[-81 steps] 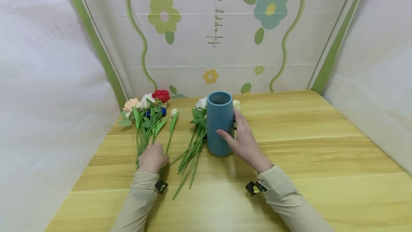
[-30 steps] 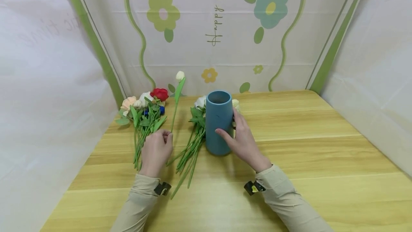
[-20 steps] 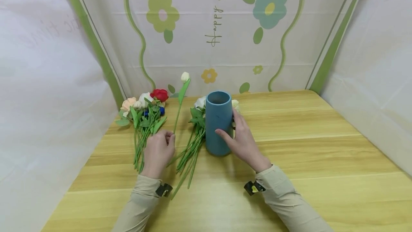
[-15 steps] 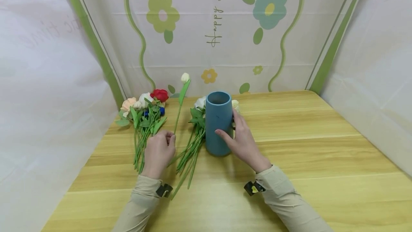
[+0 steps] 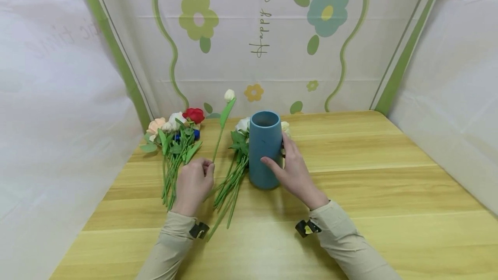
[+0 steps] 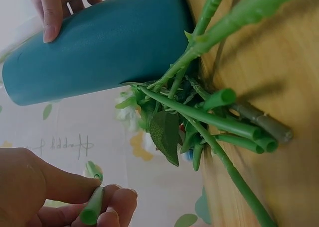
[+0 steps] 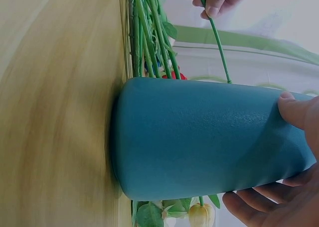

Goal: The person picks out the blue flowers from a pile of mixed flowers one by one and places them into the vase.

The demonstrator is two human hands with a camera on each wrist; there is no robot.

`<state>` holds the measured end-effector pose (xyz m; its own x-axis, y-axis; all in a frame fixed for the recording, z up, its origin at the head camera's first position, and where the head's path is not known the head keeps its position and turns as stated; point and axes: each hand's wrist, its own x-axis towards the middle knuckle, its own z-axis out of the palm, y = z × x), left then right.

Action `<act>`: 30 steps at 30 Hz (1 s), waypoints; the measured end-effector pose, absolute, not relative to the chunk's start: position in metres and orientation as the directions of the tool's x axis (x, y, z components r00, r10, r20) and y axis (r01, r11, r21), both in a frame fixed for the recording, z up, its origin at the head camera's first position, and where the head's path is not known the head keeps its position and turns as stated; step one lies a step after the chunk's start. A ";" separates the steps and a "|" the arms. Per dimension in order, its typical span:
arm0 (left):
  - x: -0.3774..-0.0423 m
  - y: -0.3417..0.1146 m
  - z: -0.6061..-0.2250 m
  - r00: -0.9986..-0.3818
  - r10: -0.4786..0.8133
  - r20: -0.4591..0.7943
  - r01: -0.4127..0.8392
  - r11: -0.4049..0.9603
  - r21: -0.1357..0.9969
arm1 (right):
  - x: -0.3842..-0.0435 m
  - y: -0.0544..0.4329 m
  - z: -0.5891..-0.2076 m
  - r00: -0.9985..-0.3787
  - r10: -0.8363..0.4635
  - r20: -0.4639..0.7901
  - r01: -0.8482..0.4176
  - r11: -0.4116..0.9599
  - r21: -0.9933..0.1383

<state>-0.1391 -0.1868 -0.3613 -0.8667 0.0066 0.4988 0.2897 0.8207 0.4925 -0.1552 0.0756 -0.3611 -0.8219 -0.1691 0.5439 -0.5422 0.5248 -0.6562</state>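
A white artificial tulip (image 5: 229, 95) with one green leaf stands raised and leaning slightly right in the head view. My left hand (image 5: 194, 182) pinches its thin green stem between thumb and fingers, as the left wrist view also shows at the stem's cut end (image 6: 91, 213). A tall blue vase (image 5: 264, 154) stands upright on the table, its mouth facing up. My right hand (image 5: 293, 170) grips the vase's right side, thumb across the front and fingers round the back. In the right wrist view, the thumb (image 7: 294, 110) and fingers lie on opposite sides of the vase wall.
Left of the vase lies a bunch of green stems (image 5: 231, 185), with a white bloom (image 5: 243, 124) and a pale yellow one (image 5: 285, 128) showing behind the vase. Another flower bunch (image 5: 179, 141), with red, white, peach and blue blooms, lies farther left. A printed curtain hangs behind the table (image 5: 389, 176).
My left hand has taken the tulip's stem, lifted it off the table beside the left bunch and shifted it a little right towards the vase. My right hand stays on the vase.
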 end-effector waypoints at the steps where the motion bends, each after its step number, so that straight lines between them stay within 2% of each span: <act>1: -0.139 -0.186 -0.361 -0.867 0.011 0.499 0.293 0.821 0.491 | -0.155 0.076 -0.361 -0.822 -0.168 0.544 -0.541 0.525 -0.657; 13: -0.138 -0.183 -0.360 -0.869 0.071 0.490 0.341 0.802 0.490 | -0.155 0.075 -0.361 -0.821 -0.165 0.547 -0.542 0.525 -0.656; 30: -0.138 -0.178 -0.365 -0.759 0.215 0.614 0.478 0.825 0.303 | -0.155 0.076 -0.363 -0.816 -0.168 0.553 -0.549 0.524 -0.652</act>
<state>-0.1377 -0.1778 -0.3647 -0.7594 0.2148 0.6141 0.4780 0.8246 0.3027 -0.1553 0.0756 -0.3625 -0.8164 -0.1680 0.5525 -0.5488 0.5238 -0.6515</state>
